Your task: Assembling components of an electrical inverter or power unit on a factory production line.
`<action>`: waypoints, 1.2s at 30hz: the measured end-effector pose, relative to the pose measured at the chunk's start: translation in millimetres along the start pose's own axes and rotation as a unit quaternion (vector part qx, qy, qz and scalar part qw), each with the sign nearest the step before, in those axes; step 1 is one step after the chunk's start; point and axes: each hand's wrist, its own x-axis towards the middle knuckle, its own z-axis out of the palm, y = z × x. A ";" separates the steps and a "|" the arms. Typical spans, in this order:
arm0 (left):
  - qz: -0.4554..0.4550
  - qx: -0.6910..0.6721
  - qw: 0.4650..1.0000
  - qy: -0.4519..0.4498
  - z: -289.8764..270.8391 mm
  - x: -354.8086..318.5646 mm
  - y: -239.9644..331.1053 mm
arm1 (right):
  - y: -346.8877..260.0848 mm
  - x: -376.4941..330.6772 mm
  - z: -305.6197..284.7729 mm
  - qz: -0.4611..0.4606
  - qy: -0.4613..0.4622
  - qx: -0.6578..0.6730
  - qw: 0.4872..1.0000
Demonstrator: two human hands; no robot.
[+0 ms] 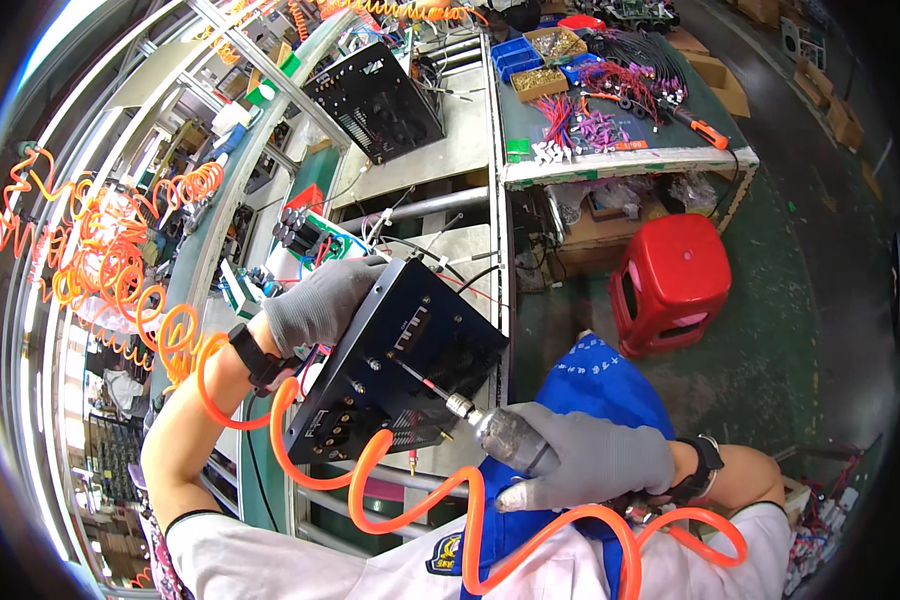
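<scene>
Cluttered assembly benches are filling the background, with orange coiled air hoses (100,260) hanging at the left, trays of small parts (545,60) and bundles of coloured wires (620,85) lying on a green worktop (610,160) at the top, and a red plastic stool (670,280) standing on the floor to the right.

The left hand (320,300), in a grey glove, is gripping the upper edge of a black metal box (400,370), fingers wrapped over the rim and pressed tight on it, holding the box tilted in the air in front of the person's body, above the blue apron. The right hand (590,460), also gloved, is closing its grip around the silver body of an air screwdriver (505,435), with its thin bit (420,378) lying across the box's face and its tip touching that panel near the middle.

Judging from this, a screw is being driven into the box's panel. The next move is probably calling for keeping the bit square in the screw head while the left hand is steadying the box against the push.

The box is looking dark and matt, with slots cut in its upper face, a few small screws along its side, and sockets with gold-coloured terminals at its lower edge. An orange hose (390,490) is looping under it
</scene>
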 end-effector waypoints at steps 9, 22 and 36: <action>-0.022 0.025 0.999 -0.021 -2.1 0.3 -1.8 | 12.4 -0.5 -2.5 -0.062 0.003 -0.022 0.998; -0.046 0.051 0.997 -0.028 -1.1 0.4 2.4 | 24.1 -10.3 -18.9 -0.109 0.120 0.032 0.986; -0.048 0.015 0.999 -0.021 0.1 -0.4 1.2 | 6.4 -3.4 -18.2 0.010 0.143 -0.136 0.980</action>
